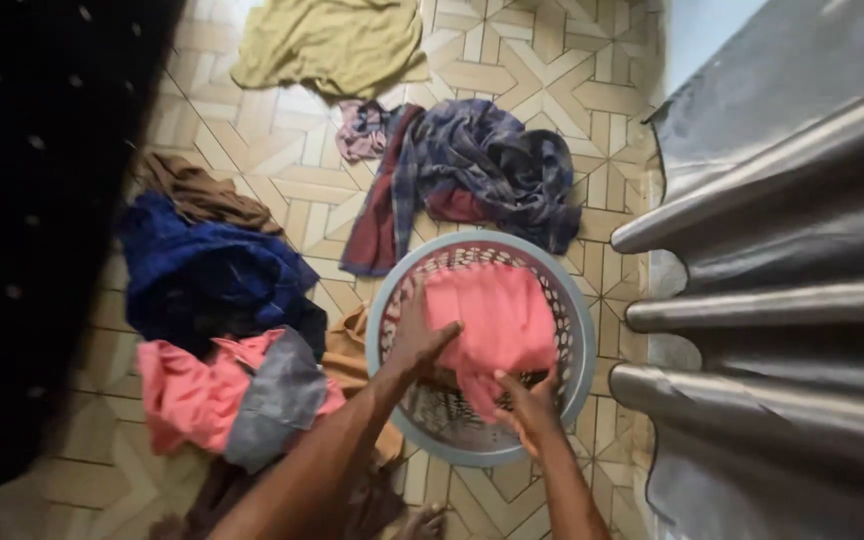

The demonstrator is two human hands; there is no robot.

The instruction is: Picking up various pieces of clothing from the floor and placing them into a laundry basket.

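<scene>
**Pink cloth going into the basket, heaps still on the floor**

Both hands are down in the round grey laundry basket [380,330], which stands on the patterned tile floor [542,70] close to the corrugated metal sheet [782,300] at the floor's right edge. The left hand [418,340] lies spread and flat on the pink cloth [497,320], pressing its near-left side; the right hand [530,405] pinches the cloth's lower edge between thumb and fingers. The cloth looks soft, salmon-pink and loosely folded, and it covers most of the basket's opening. So far it seems to be the only piece inside. Much is left: a plaid garment [472,165] beyond the basket, an olive cloth [337,40] at the far edge, and a blue, brown, pink and grey heap [217,330] on the left.
</scene>
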